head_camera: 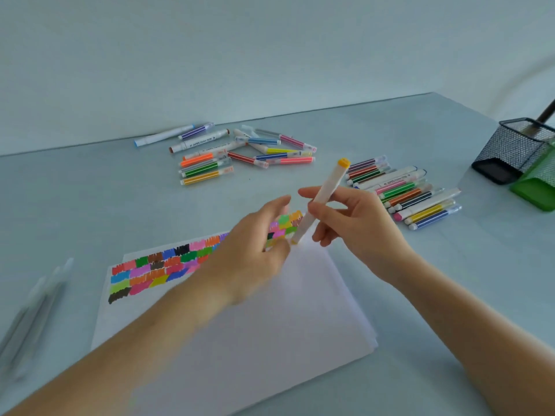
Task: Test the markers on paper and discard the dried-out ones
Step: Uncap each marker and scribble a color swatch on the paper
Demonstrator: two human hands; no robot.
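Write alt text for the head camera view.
The right hand holds a white marker with an orange cap over paper covered in colour swatches, the blurred left hand beside it. Marker piles lie on the table.

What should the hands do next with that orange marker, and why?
Probably bring the marker tip down onto the paper and scribble a swatch. The right hand holds it tilted, lower end just above the sheet beside the swatches; the blurred left hand is close by.
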